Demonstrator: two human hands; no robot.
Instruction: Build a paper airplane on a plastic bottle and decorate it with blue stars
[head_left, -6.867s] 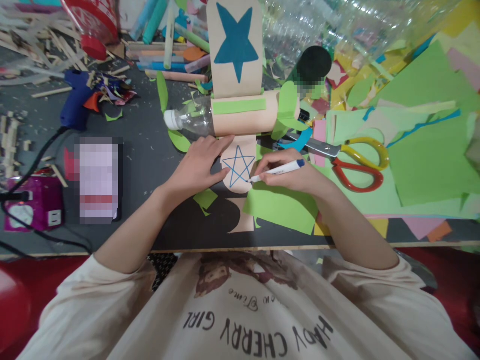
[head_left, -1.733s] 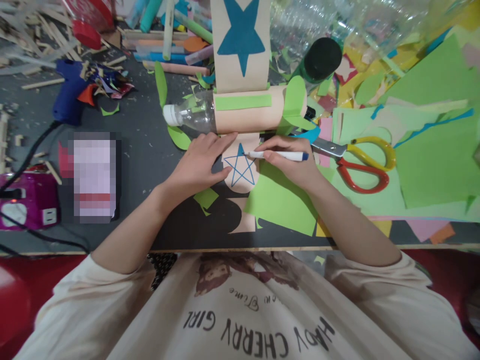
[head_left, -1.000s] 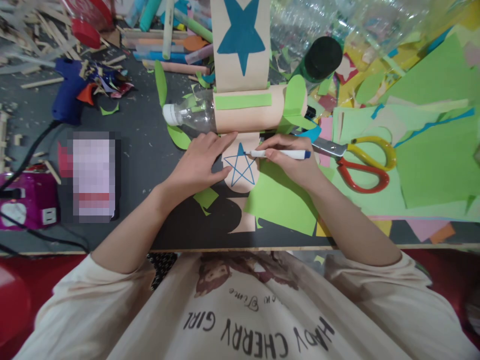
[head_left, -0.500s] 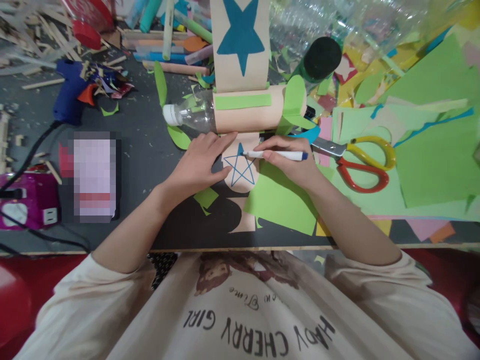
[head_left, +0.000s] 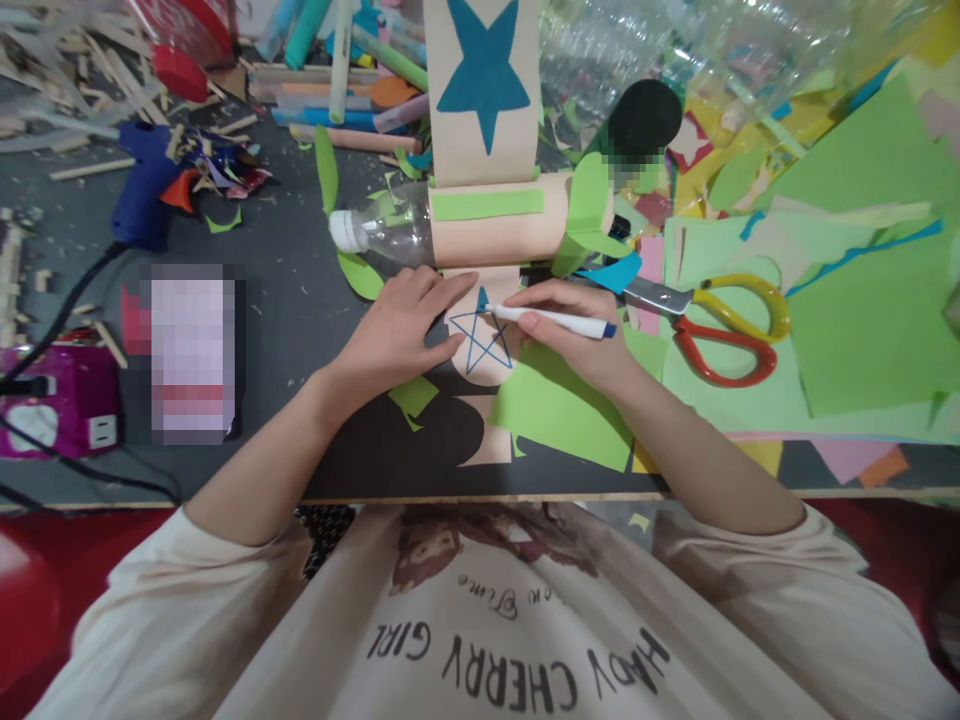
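A white marker pen [head_left: 566,321] with a blue end is pinched in my right hand [head_left: 574,330]. Its tip touches a blue outlined star [head_left: 480,340] on a rounded peach paper flap [head_left: 482,376]; the star's top point is coloured in. My left hand [head_left: 401,325] lies with fingers spread at the flap's left edge. Just beyond, a clear plastic bottle [head_left: 394,222] wrapped in peach paper lies on its side, with green paper pieces at both ends. A second peach flap [head_left: 484,165] behind it carries a solid blue star [head_left: 485,78].
Scissors [head_left: 731,330] with yellow and red handles lie right, beside green paper sheets [head_left: 877,320]. A blue glue gun [head_left: 142,190], a phone [head_left: 191,350] and a purple box [head_left: 64,400] with cables are left. Several markers [head_left: 352,110] and wood sticks lie behind.
The marker's rear end has dipped slightly toward me, while its tip stays near the star's top point. My left hand has barely moved.
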